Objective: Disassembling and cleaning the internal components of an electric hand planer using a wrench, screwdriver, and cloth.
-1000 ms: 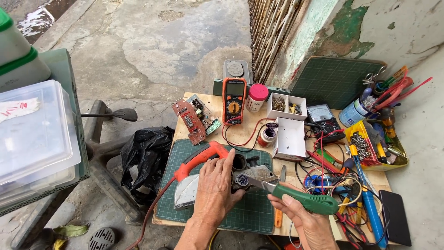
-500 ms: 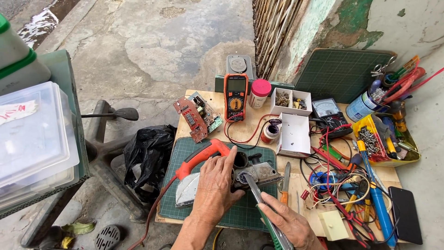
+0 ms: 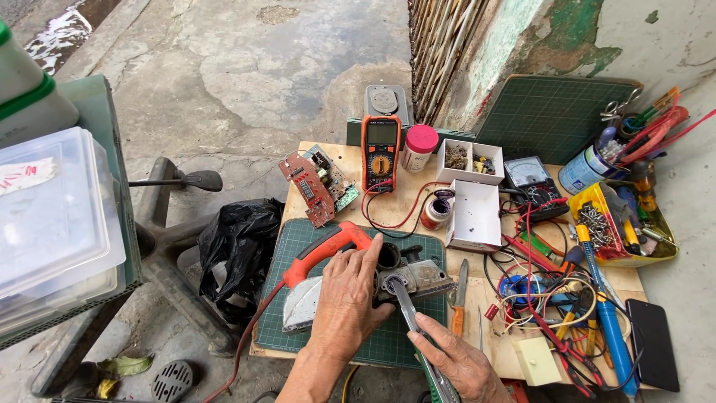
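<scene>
Pressing flat on the power tool, the left hand steadies it while the right hand grips a wrench, which could slip off its fitting if angled.

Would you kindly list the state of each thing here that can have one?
Orange-handled power tool: lying on the green mat, housing opened, pinned by the left hand.
Long metal-shafted tool: tip at the tool's grey casing, held by the right hand.
Orange multimeter: flat, red lead attached.
White cardboard box: lid open.
Pink-capped white jar: upright, closed.
Black phone: screen dark.
</scene>
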